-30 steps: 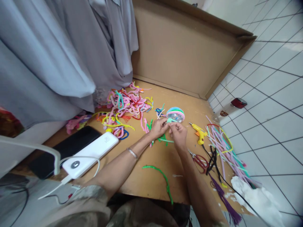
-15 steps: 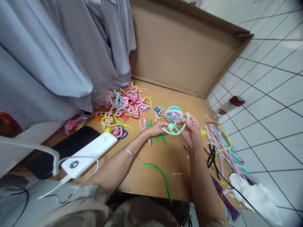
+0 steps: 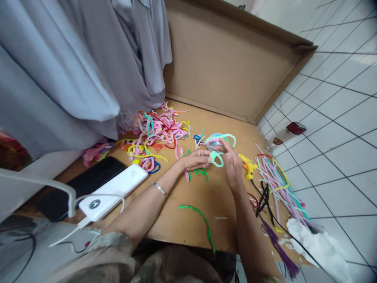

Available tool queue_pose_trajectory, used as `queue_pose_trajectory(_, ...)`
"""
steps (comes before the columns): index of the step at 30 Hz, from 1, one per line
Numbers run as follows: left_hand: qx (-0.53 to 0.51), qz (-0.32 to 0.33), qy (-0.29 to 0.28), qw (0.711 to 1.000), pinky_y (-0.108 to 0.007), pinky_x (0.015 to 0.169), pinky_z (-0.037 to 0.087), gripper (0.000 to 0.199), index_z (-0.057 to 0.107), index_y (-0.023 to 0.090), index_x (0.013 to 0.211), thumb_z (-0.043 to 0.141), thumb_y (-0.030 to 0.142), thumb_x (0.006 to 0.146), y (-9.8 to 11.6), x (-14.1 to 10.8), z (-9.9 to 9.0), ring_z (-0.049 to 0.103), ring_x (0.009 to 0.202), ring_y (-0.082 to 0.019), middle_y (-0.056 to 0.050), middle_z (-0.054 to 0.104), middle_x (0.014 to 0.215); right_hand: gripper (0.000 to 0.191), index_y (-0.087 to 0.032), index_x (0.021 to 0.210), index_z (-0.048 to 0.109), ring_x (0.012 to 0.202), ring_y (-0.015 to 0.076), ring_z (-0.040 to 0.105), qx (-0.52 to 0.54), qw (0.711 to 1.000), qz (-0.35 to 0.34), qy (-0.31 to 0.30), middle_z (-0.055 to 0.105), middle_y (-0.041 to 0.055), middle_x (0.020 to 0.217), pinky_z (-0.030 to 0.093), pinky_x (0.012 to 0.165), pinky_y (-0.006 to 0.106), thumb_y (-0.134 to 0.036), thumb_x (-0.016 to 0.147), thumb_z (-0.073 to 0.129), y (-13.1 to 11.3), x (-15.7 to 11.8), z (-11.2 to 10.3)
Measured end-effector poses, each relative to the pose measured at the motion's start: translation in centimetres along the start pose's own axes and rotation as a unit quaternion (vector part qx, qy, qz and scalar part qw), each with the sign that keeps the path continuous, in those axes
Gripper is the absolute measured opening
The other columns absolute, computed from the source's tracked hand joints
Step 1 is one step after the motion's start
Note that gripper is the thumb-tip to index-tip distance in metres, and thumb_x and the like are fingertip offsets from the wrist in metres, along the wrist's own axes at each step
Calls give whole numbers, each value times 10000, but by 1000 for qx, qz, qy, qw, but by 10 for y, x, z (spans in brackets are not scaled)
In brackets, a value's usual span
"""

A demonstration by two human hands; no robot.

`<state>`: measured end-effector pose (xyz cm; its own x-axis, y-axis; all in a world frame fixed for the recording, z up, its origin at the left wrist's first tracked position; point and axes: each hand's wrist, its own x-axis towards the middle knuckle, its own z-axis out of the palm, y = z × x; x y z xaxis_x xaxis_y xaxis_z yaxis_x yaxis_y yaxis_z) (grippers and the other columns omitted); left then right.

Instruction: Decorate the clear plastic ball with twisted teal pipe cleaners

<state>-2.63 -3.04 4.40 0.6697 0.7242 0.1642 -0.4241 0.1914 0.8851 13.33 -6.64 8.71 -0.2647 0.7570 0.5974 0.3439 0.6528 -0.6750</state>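
Observation:
A mint-green pipe cleaner (image 3: 213, 156) is wound into small loops in front of me. My left hand (image 3: 196, 160) pinches its coiled part between thumb and fingertips. At the loop's right side, my right hand (image 3: 233, 168) has its thumb and fingers closed around the strand, and a free length arcs above the knuckles. Just behind sits a clear round ball (image 3: 210, 144) with coloured bands, partly covered by my right hand. Short green pipe cleaner pieces (image 3: 202, 171) lie beneath my left hand. Nearer me rests a curved green strand (image 3: 203, 220).
A tangled pink pile (image 3: 159, 127) is at the back left, near a white power bank (image 3: 113, 192) and a black phone (image 3: 108, 169). Right of my hand lie a yellow glue gun (image 3: 249, 167), loose lilac pipe cleaners (image 3: 272, 177) and a purple tassel (image 3: 278, 245). Cardboard (image 3: 232, 59) stands behind.
My right hand has moved slightly left and down, drawing the mint-green pipe cleaner into a smaller, tighter loop. The glue gun now shows more fully. My left hand stays at the coil.

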Motion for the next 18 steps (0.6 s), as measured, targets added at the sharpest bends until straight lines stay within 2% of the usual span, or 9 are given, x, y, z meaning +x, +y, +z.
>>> queue_pose_trajectory(4, -63, 20, -3, 998, -183, 466, 278, 385, 572, 115, 683, 821, 402, 618, 3, -2, 1, 359, 463, -38, 55, 403, 515, 407, -229, 1336, 524, 1037, 209, 632, 1, 1000, -20, 20, 680, 75, 1103, 493, 920, 392, -367, 980, 380, -6, 2, 3)
queue_pose_trajectory(9, -118, 82, 7, 990, -186, 461, 286, 365, 572, 122, 691, 820, 384, 633, 3, -2, 1, 350, 442, -38, 55, 406, 505, 249, -228, 1033, 686, 895, 190, 660, -100, 989, -83, 69, 717, 62, 944, 516, 822, 349, -199, 925, 464, -11, 3, 8)
queue_pose_trajectory(12, -117, 83, 14, 990, -187, 469, 300, 376, 563, 123, 673, 823, 391, 631, 2, -1, 0, 374, 453, -43, 49, 414, 507, 281, -225, 1007, 698, 849, 179, 661, -125, 984, -99, 83, 720, 64, 911, 509, 798, 332, -148, 910, 446, -9, 2, 11)
queue_pose_trajectory(15, -111, 76, 43, 990, -183, 483, 312, 386, 577, 115, 675, 847, 380, 600, -1, 2, 0, 407, 477, -45, 40, 443, 523, 298, -201, 971, 698, 845, 181, 646, -126, 987, -72, 75, 708, 76, 905, 492, 785, 318, -139, 902, 415, -7, 1, 15)
queue_pose_trajectory(18, -101, 100, 108, 984, -169, 496, 318, 397, 619, 98, 718, 866, 371, 571, -4, 7, 1, 419, 491, -33, 40, 475, 541, 271, -180, 849, 685, 736, 174, 592, -128, 989, -16, 68, 662, 55, 778, 460, 708, 299, -175, 891, 417, -6, 1, 18)
